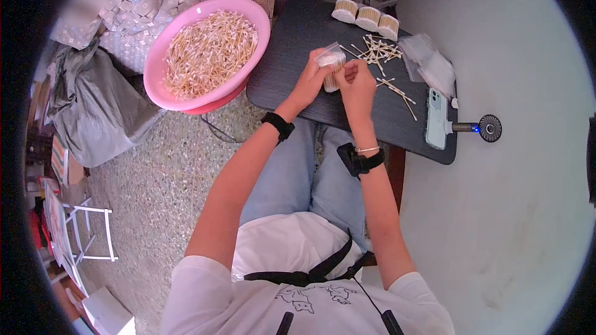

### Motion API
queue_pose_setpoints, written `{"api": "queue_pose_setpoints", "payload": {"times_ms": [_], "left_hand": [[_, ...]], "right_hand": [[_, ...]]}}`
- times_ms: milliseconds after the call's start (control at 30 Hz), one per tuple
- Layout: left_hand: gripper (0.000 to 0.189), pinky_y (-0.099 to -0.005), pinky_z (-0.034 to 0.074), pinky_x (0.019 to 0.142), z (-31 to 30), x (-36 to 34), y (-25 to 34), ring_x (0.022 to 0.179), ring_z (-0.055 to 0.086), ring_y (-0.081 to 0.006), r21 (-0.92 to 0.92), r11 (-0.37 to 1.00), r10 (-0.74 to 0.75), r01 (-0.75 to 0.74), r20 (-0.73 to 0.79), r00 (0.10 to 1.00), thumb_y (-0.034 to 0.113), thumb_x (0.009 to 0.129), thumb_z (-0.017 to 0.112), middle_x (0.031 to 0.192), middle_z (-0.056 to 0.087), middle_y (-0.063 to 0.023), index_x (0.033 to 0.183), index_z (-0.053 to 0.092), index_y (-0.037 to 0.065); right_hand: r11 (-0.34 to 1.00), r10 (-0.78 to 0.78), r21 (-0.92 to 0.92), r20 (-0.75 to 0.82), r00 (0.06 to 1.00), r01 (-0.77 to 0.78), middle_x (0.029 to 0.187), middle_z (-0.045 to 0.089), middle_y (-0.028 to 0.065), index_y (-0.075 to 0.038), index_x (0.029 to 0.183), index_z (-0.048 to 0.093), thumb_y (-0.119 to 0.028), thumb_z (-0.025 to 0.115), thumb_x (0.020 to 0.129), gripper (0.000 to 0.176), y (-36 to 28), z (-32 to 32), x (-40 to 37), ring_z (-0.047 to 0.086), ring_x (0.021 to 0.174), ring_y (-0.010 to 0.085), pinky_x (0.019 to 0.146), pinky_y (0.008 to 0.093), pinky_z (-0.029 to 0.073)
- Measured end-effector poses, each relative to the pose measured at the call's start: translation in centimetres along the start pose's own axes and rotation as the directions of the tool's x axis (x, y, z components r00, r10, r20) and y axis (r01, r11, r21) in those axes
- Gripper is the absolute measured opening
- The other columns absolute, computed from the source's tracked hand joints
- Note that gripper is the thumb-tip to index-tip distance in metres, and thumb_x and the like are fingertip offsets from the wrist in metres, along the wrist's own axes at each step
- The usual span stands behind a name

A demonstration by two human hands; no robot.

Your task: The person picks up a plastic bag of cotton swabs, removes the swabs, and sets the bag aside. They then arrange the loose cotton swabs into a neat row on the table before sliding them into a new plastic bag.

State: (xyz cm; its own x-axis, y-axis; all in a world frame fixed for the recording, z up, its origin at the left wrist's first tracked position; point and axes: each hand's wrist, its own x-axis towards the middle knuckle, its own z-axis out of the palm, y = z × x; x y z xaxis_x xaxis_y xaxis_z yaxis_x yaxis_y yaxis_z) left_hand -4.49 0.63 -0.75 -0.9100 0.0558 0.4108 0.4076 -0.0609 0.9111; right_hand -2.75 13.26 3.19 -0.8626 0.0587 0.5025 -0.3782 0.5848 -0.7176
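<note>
In the head view, a person in a white T-shirt (310,305) and blue jeans (279,180) sits at a dark table (298,31). The left hand (308,82) holds a clear bag of cotton swabs (332,69) between thumb and fingers, closed on its side, above the near part of the table. The bag stands roughly upright, swabs side by side inside, its clear top rising above them. The right hand (359,84) is at the other side of the bag, fingers curled inward and thumb against it; whether it pinches the plastic or a swab cannot be told.

Loose swabs (379,51) lie crossed in a pile just beyond the right hand, with a few more nearer the person. Behind the pile, three packed bundles (367,18) stand in a row near the far edge. To the right lie clear plastic bags (428,62), and nearer the person a pale phone (437,118), beside a small black fan (490,128) that reaches past the table's edge. Left of the table, a pink basin (155,74) holds a heap of swabs.
</note>
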Motion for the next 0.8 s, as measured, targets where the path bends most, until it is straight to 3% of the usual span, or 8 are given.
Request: {"api": "queue_pose_setpoints", "payload": {"times_ms": [67,167,267,367,467,633,767,800], "left_hand": [[0.036,-0.0297,0.032,0.102,-0.1,0.0,0.5,0.118,0.043,-0.0207,-0.009,1.0,-0.008,0.008,0.004,1.0,0.016,0.092,0.049,0.123,0.044,-0.0128,0.123,0.041,-0.001],[0.036,-0.0293,0.032,0.101,-0.1,0.1,0.5,0.116,0.044,-0.0195,0.039,0.999,0.006,-0.007,0.006,1.0,0.016,0.092,0.05,0.122,0.046,-0.0127,0.124,0.041,0.0],[0.037,-0.0289,0.033,0.101,0.0,0.2,0.5,0.115,0.046,-0.019,0.029,0.999,-0.017,0.018,-0.015,1.0,0.016,0.092,0.051,0.12,0.048,-0.0124,0.125,0.04,0.0],[0.037,-0.0292,0.034,0.1,0.1,0.0,0.1,0.114,0.047,-0.0188,0.01,0.999,-0.031,0.031,-0.033,0.999,0.016,0.092,0.051,0.119,0.05,-0.0118,0.125,0.041,0.0],[0.039,-0.0294,0.034,0.1,-0.1,0.1,-0.3,0.114,0.047,-0.0185,0.027,0.999,-0.03,0.032,-0.043,0.999,0.016,0.092,0.052,0.119,0.05,-0.0112,0.126,0.041,0.001],[0.037,-0.0293,0.035,0.1,0.0,0.0,0.9,0.114,0.047,-0.0171,-0.081,0.994,-0.071,0.068,-0.034,0.997,0.015,0.092,0.049,0.119,0.05,-0.0096,0.126,0.042,0.001],[0.036,-0.0288,0.035,0.1,-0.2,0.1,1.3,0.114,0.047,-0.0164,-0.124,0.99,-0.074,0.072,-0.013,0.997,0.013,0.092,0.046,0.119,0.051,-0.008,0.126,0.043,0.001],[0.036,-0.0286,0.035,0.1,-0.2,0.1,1.5,0.114,0.047,-0.0163,-0.137,0.987,-0.081,0.08,-0.004,0.997,0.013,0.092,0.045,0.119,0.05,-0.0076,0.126,0.043,0.001]], "right_hand": [[0.99,0.057,0.13,0.015,0.998,-0.059,0.083,0.061,0.0172,0.002,0.093,0.059,-0.01,0.062,0.081,0.018,0.6,-0.2,0.0,0.062,0.068,0.0315,0.061,0.0386,0.051],[0.998,-0.057,0.02,-0.002,0.998,0.057,0.085,0.061,0.0164,0.004,0.103,0.062,-0.009,0.062,0.082,0.025,0.3,-0.6,-0.1,0.063,0.072,0.0298,0.062,0.038,0.05],[0.974,-0.132,-0.177,0.075,0.988,0.143,0.085,0.061,0.0159,0.003,0.108,0.063,-0.008,0.061,0.082,0.028,0.3,-0.6,0.1,0.063,0.074,0.0282,0.064,0.0371,0.051],[0.963,-0.202,-0.183,-0.005,0.979,0.197,0.083,0.06,0.0157,0.003,0.104,0.064,-0.009,0.062,0.081,0.027,0.5,-0.1,-0.1,0.062,0.07,0.0273,0.063,0.0362,0.05],[0.998,-0.058,0.001,-0.015,0.998,0.058,0.083,0.06,0.015,0.003,0.103,0.064,-0.008,0.065,0.078,0.028,0.8,0.1,0.0,0.061,0.066,0.0259,0.061,0.0346,0.049],[0.98,0.067,0.187,0.037,0.997,-0.073,0.085,0.063,0.0075,0.003,0.101,0.065,-0.007,0.069,0.077,0.026,1.3,-0.2,0.3,0.059,0.067,0.0154,0.06,0.0307,0.048],[0.796,0.154,0.558,0.187,0.97,-0.235,0.09,0.063,0.0042,0.002,0.108,0.062,-0.008,0.067,0.082,0.029,3.8,0.7,0.3,0.059,0.077,0.0113,0.069,0.0282,0.049],[0.81,0.121,0.549,0.189,0.975,-0.207,0.092,0.064,0.0052,0.002,0.111,0.061,-0.009,0.066,0.084,0.03,4.2,0.9,0.2,0.059,0.08,0.012,0.072,0.0281,0.049]]}}
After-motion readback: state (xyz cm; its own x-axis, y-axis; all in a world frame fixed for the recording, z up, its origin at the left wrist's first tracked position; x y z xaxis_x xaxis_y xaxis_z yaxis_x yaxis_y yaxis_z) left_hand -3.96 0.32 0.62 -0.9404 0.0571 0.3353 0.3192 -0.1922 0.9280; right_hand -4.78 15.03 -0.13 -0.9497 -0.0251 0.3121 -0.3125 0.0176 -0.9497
